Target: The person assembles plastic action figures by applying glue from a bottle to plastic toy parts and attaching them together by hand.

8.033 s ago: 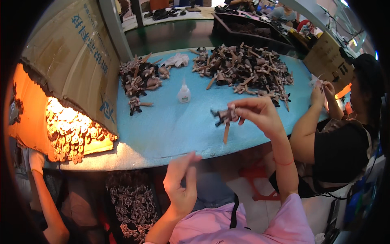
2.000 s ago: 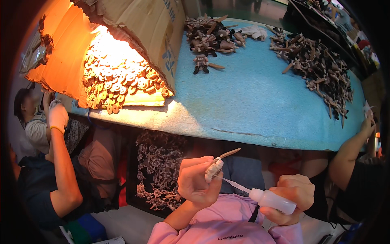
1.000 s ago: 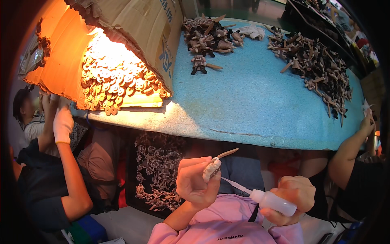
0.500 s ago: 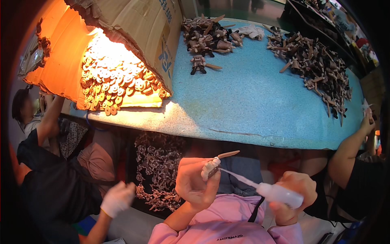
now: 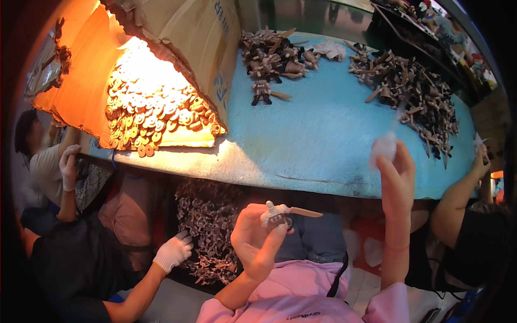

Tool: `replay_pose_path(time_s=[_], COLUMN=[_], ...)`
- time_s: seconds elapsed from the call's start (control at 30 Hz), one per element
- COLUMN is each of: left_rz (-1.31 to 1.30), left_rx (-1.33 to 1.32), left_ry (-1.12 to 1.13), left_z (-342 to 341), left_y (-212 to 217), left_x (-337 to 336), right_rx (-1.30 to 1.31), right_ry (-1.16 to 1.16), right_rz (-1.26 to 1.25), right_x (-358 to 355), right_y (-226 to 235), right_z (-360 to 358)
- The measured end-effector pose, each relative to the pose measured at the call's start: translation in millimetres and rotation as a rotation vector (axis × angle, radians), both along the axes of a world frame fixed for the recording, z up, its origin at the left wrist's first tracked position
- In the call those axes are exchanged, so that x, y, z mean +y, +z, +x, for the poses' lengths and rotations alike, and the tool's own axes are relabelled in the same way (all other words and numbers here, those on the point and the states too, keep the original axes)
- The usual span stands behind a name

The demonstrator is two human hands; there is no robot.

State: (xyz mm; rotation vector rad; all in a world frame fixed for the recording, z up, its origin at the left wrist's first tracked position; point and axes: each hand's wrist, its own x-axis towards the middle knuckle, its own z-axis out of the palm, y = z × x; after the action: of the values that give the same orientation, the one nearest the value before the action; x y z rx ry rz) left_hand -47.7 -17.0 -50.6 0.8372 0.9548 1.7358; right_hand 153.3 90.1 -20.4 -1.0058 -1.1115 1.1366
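Observation:
Between its thumb and fingers, my left hand (image 5: 254,245) pinches a small doll figurine (image 5: 276,217) above my lap. A flat tan stick (image 5: 306,212) juts from the figurine to the right. My right hand (image 5: 397,171) is raised over the table's front right part, closed round a small white squeeze bottle (image 5: 383,151). The bottle's thin nozzle points up and is blurred. On the table stands a similar figurine (image 5: 262,91) with its own tan stick, apart from the heap behind it.
A torn cardboard box (image 5: 188,32) holds many brightly lit ring-shaped pieces (image 5: 156,116). Figurine heaps lie at the back (image 5: 274,54) and right (image 5: 414,91) of the blue table (image 5: 312,145). A co-worker's gloved hand (image 5: 173,252) reaches into a dark bin of small parts (image 5: 207,226).
My right hand has lifted the bottle up and away from the figurine, turning its nozzle upward. The figurine has turned in my left hand. The co-worker's gloved hand has moved onto the bin.

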Motion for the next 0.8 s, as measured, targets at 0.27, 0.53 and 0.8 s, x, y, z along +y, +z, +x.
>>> replay_pose_path(time_s=[0.27, 0.53, 0.8], left_rz=[-0.069, 0.005, -0.029], left_rx=[0.056, 0.028, 0.001], left_ry=[0.105, 0.183, 0.324], left_z=[-12, -40, -68], left_y=[3, -7, -13], left_x=[-5, -17, -42], right_rx=[-0.582, -0.88, -0.987], right_ry=[0.011, -0.242, 0.473], right_rz=[0.141, 0.396, 0.945], right_x=[112, 50, 10], right_y=[-51, -7, 49], right_z=[40, 4, -177])
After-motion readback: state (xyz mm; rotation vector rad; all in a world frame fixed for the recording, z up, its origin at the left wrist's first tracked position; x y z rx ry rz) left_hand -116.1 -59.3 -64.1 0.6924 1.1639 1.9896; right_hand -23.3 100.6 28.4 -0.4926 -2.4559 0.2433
